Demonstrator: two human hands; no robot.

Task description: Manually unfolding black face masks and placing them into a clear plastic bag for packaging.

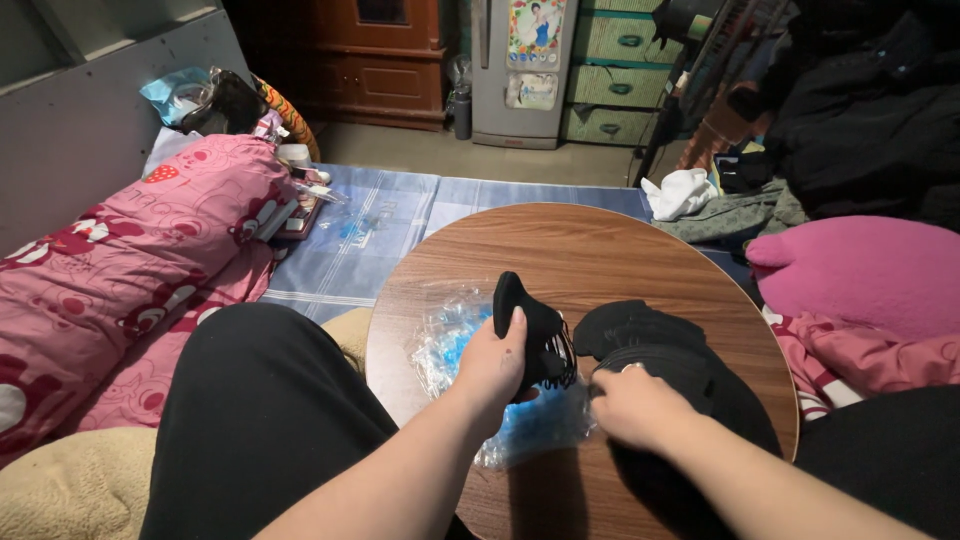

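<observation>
Left hand (pixel 495 362) gripping black mask (pixel 535 335) (raised), right hand (pixel 635 405) flat, fingers loose, on black pile (pixel 680 365) beside it

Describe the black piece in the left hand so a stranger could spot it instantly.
Find the round wooden table. Near its front edge, above a crinkled clear plastic bag, the left hand grips a black mask. It alone is lifted; the other black masks lie flat.
</observation>
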